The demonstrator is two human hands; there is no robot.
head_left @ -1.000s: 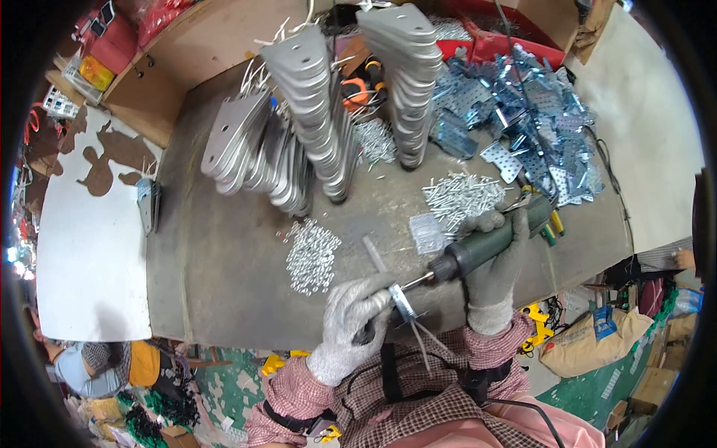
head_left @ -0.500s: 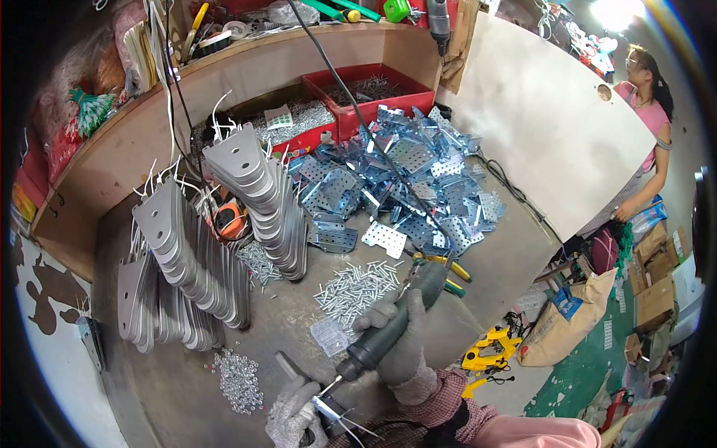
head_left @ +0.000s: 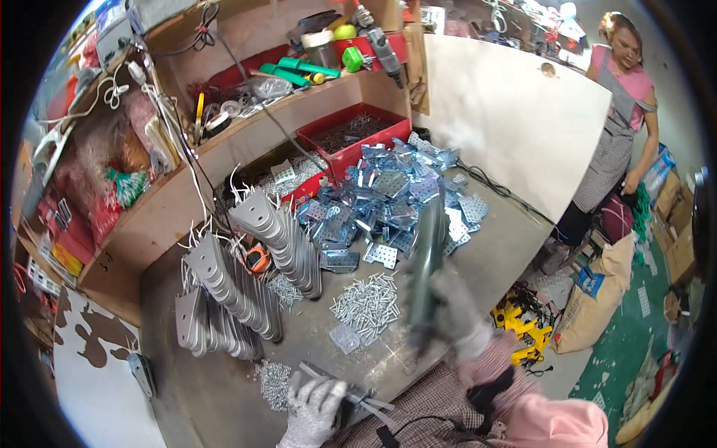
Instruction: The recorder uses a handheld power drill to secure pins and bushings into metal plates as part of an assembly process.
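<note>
Both gloved hands were busy: left hand (head_left: 314, 407) pinched a metal strip (head_left: 340, 384); right hand (head_left: 457, 317) gripped the blurred power driver (head_left: 427, 257), which might slip onto nearby fingers.

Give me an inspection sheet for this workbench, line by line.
Surface: grey workbench, dusty, mostly covered.
Job's things: green power screwdriver, motion-blurred, in the right hand; flat metal strip under the gloved left hand.
Clutter: stacked grey metal plates threaded on wire, heap of perforated brackets, two screw piles, red bin of fasteners.
Hands: both gloved, each gripping its item.
Cables: black cord across the bench; white wires by the shelf.
Surroundings: tool shelf, white panel, another person standing nearby, sacks on the floor.
</note>
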